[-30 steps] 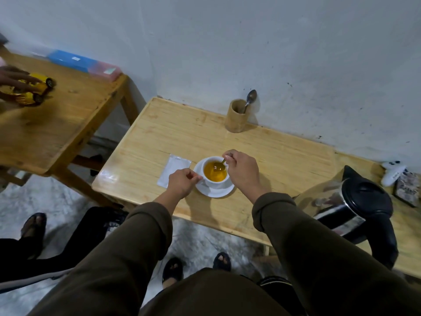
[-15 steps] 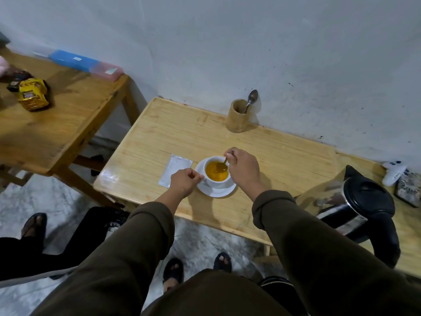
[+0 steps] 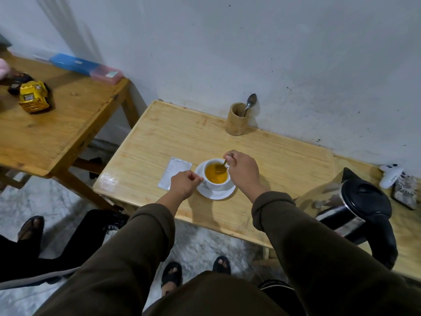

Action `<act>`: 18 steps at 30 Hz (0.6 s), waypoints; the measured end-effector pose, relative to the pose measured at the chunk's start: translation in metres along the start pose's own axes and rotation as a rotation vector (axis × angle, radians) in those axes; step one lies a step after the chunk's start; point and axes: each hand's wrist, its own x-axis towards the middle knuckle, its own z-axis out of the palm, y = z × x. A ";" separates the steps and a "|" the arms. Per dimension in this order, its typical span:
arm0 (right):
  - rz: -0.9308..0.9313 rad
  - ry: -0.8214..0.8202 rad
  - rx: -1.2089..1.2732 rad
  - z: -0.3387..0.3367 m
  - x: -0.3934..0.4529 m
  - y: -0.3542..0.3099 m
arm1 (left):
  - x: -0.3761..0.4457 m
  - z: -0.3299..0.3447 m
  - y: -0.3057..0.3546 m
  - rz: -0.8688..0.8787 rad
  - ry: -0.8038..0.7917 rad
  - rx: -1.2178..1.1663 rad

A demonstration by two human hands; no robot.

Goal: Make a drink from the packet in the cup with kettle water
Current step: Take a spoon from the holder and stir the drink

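The right hand (image 3: pixel 242 171) has its fingers pinched together on the handle of a spoon (image 3: pixel 221 168), whose bowl dips into the orange drink inside a white cup (image 3: pixel 216 175). The left hand (image 3: pixel 185 184) is curled closed at the cup's left side, its fingertips at the cup's handle, though the handle itself is hidden behind the knuckles, so the exact grip cannot be told. The cup stands on a white saucer (image 3: pixel 216 194) near the front middle of a light wooden table (image 3: pixel 173 137). Just left of the saucer lies a flat white packet (image 3: pixel 174 172), partly covered by the left hand. Toward the back edge, against the wall, a wooden holder (image 3: pixel 237 119) stands upright with a second spoon (image 3: pixel 250 103) leaning out of it. To the right, well apart from the cup, sits a steel kettle (image 3: pixel 355 206) with a black lid and handle. Beyond it are a white game controller (image 3: pixel 390 175) and a dark patterned object, too unclear to name. A second, darker table (image 3: pixel 68 124) to the left carries a yellow toy truck (image 3: pixel 34 96) and a blue and pink box (image 3: pixel 86 67).
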 end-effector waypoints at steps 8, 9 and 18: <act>0.005 -0.110 0.108 0.001 -0.001 -0.003 | -0.003 0.000 0.001 0.019 0.004 0.010; 0.005 -0.112 0.105 0.001 -0.001 -0.003 | -0.003 0.000 0.001 0.020 0.002 0.013; -0.006 -0.050 0.030 0.000 -0.001 0.001 | -0.005 -0.001 0.001 0.025 0.003 0.020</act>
